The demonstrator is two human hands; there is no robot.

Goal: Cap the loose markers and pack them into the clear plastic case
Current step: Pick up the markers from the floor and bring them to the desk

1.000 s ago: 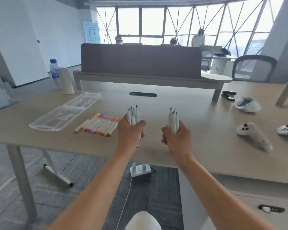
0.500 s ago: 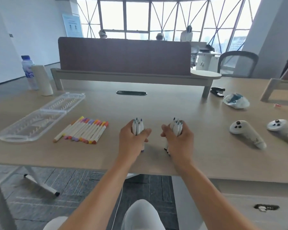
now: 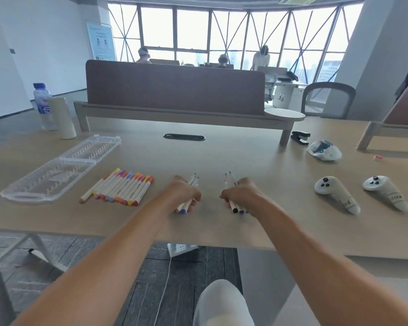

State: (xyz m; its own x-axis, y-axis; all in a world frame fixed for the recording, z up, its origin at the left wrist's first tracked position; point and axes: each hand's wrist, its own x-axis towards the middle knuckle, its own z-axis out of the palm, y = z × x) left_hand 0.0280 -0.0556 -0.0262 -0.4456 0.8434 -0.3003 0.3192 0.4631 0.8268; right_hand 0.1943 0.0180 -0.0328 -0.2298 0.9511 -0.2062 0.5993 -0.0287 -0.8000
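Matt, pale wood-grain laminate table [image 3: 222,156]. Left of the fingers [image 3: 194,203], an open case [image 3: 57,170] of clear, glossy ribbed plastic. Between the two, a row of markers [image 3: 120,190] with smooth white plastic barrels and coloured caps. Right of the fingers, two controllers [image 3: 335,192] in white, faintly glossy plastic. Beyond them, a matt brown cloth-like partition [image 3: 174,90].

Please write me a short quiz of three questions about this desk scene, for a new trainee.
1. True or false: the clear case lies open.
2. What does each hand grip? A) one stapler B) a bundle of markers C) nothing
3. The row of markers lies between the case and the ____ hand.

Key: 1 true. 2 B: left hand and right hand each grip several. 3 left.
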